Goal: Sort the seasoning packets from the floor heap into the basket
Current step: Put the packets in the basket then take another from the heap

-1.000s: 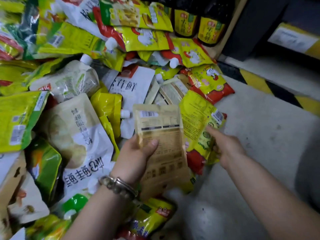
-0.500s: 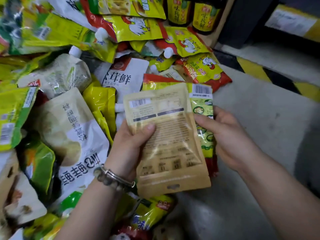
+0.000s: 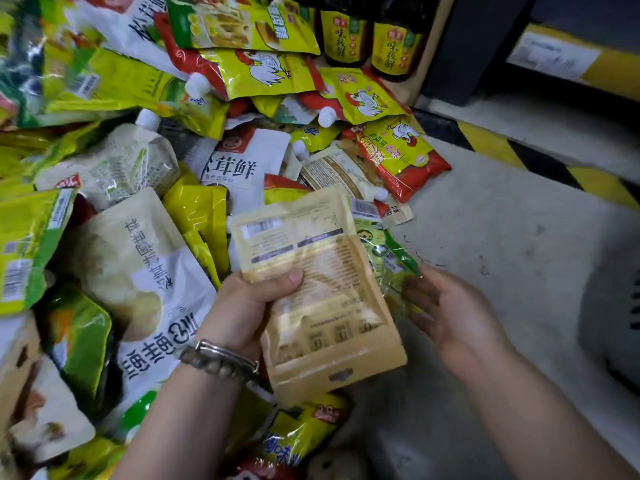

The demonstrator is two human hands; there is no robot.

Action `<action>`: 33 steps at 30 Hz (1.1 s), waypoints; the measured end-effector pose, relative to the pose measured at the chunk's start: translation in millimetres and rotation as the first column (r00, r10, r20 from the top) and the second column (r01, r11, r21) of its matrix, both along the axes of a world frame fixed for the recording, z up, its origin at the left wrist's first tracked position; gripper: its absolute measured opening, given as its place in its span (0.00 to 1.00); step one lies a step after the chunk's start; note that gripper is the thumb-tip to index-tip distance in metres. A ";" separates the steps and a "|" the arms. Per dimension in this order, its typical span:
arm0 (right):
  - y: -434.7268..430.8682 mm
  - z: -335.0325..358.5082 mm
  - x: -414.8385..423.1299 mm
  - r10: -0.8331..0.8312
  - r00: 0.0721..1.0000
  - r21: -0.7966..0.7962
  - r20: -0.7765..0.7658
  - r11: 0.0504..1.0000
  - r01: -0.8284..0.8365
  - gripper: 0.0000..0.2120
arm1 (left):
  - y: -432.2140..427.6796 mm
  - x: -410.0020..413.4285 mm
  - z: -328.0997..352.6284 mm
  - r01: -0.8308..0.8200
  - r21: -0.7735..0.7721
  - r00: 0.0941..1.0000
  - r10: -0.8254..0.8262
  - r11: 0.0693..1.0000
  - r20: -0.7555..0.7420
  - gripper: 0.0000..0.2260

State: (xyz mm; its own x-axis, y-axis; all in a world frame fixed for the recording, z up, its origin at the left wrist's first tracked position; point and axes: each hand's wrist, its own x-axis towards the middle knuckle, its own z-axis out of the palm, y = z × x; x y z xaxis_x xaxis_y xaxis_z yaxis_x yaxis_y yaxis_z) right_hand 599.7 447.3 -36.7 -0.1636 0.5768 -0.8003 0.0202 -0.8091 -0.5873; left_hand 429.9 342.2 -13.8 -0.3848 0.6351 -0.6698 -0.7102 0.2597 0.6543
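My left hand (image 3: 249, 306) grips a tan seasoning packet (image 3: 329, 306) by its left edge, thumb across its printed back. A green and yellow packet (image 3: 382, 251) sits stacked behind it and sticks out to the right. My right hand (image 3: 453, 317) is spread beside the stack, its straight fingertips at the green packet's lower right edge. The heap of seasoning packets (image 3: 145, 258), yellow, green, white and red, covers the floor to the left and above. No basket is clearly visible.
Dark sauce bottles (image 3: 346, 36) stand behind the heap at the top. Bare grey floor (image 3: 502, 244) lies to the right, crossed by a yellow and black stripe (image 3: 491, 147). A blurred grey slotted shape (image 3: 620, 323) sits at the right edge.
My right hand lifted the green and yellow packet from the heap, slid it behind the tan packet, then loosened its grip and drew back a little to the right.
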 end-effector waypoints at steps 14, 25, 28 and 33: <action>-8.5 -61.2 -16.0 -0.097 0.973 -0.253 0.210 0.956 0.150 0.23 | -1.3 -4.0 10.0 -0.106 -0.006 0.982 0.104 0.994 -0.156 0.16; 6.1 -41.5 -1.3 -0.144 0.987 0.230 0.073 0.965 0.124 0.19 | 13.8 -3.5 19.2 0.007 -0.023 1.000 -0.006 1.000 0.028 0.37; 18.9 -8.8 15.9 -0.174 0.979 0.417 0.110 0.902 0.114 0.10 | 26.8 -2.0 29.7 -0.007 0.027 0.996 0.009 1.000 -0.091 0.34; 37.8 46.9 38.4 -0.270 0.952 0.663 0.143 0.740 0.110 0.09 | 47.9 0.2 54.4 0.193 0.156 0.970 -0.165 0.969 -0.178 0.46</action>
State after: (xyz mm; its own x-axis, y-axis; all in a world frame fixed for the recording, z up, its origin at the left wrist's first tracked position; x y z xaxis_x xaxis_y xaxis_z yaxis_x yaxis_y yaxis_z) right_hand 638.1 485.1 10.2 0.1362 0.9639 -0.2286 0.0976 -0.2426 -0.9652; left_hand 430.1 390.1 40.5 -0.3490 0.8030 -0.4830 -0.5425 0.2471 0.8029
